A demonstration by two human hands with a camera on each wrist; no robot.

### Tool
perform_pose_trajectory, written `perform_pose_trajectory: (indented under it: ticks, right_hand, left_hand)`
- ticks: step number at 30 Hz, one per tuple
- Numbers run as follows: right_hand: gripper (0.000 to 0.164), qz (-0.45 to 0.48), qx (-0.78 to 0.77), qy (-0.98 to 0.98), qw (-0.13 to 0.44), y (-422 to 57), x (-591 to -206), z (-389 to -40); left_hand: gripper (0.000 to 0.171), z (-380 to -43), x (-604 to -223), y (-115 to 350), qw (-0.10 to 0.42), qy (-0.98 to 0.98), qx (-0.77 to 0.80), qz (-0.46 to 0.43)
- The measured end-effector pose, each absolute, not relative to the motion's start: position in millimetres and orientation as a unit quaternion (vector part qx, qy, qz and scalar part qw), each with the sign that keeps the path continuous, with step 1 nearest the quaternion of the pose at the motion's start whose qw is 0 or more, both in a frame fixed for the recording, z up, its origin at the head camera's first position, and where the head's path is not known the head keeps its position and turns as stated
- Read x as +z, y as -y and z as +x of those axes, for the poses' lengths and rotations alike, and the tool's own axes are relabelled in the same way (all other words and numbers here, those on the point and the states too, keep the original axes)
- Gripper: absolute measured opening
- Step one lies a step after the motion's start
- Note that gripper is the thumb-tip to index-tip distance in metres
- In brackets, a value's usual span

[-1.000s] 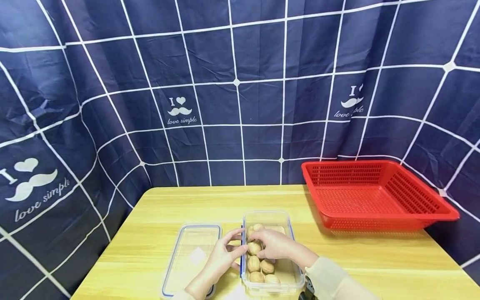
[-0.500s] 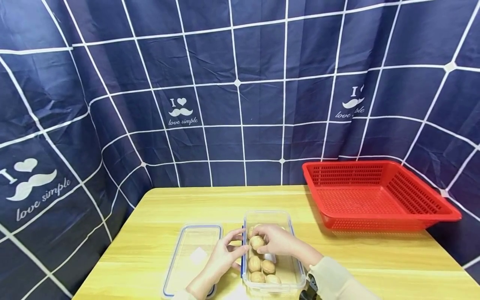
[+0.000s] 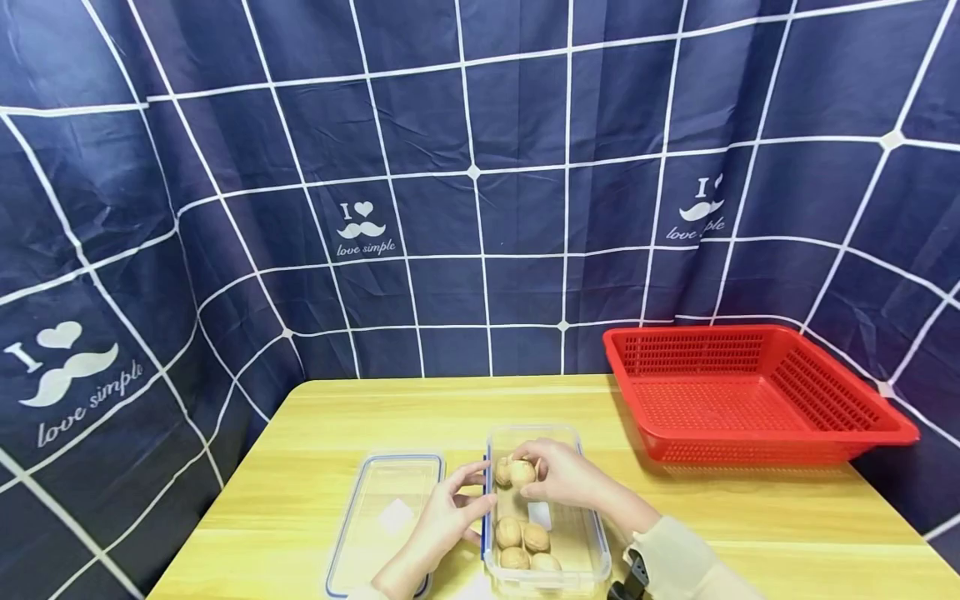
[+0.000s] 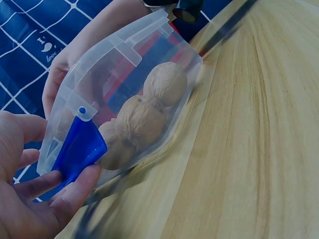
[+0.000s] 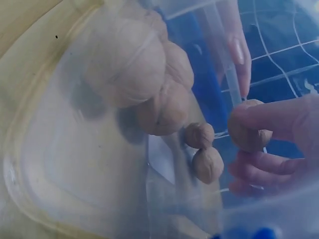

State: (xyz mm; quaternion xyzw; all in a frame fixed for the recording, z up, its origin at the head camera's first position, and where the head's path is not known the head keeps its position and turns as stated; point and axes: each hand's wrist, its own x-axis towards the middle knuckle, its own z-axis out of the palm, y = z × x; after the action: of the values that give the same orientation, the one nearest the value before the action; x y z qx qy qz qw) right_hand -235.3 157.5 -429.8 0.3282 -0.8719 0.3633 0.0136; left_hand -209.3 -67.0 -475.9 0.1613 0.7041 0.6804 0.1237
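A clear plastic food container (image 3: 573, 542) stands uncovered on the table. My right hand (image 3: 562, 473) reaches inside and pinches a walnut (image 5: 249, 134) between thumb and fingers, close beside another walnut (image 3: 502, 472) at the far end. Several more walnuts (image 3: 514, 557) sit together at the near end, seen through the wall in the left wrist view as well. On the container's left side, my left hand (image 4: 30, 184) has its fingers and thumb round the lowered blue side latch (image 4: 79, 149).
The container's lid (image 3: 386, 487), clear with a blue rim, lies flat to the left. At the table's right back stands a red perforated plastic basket (image 3: 697, 392). A dark blue checked curtain (image 3: 435, 208) surrounds the wooden table (image 3: 330, 417). A white label (image 3: 539, 515) shows in the container.
My right hand has moved the walnut from the container's middle toward its far end and a little right. The left hand has stayed at the latch.
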Motion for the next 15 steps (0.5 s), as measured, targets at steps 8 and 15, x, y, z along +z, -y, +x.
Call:
perform_pose_trajectory:
  ticks: [8, 15]
  right_hand:
    - [0.038, 0.296, 0.352, 0.887, 0.042, -168, -423, -230]
    - [0.039, 0.286, 0.371, 0.880, 0.074, -185, -417, -228]
  left_hand:
    - [0.054, -209, -479, 65, 0.124, -0.701, 0.685, 0.156]
    - [0.056, -210, -481, 66, 0.116, -0.704, 0.683, 0.156]
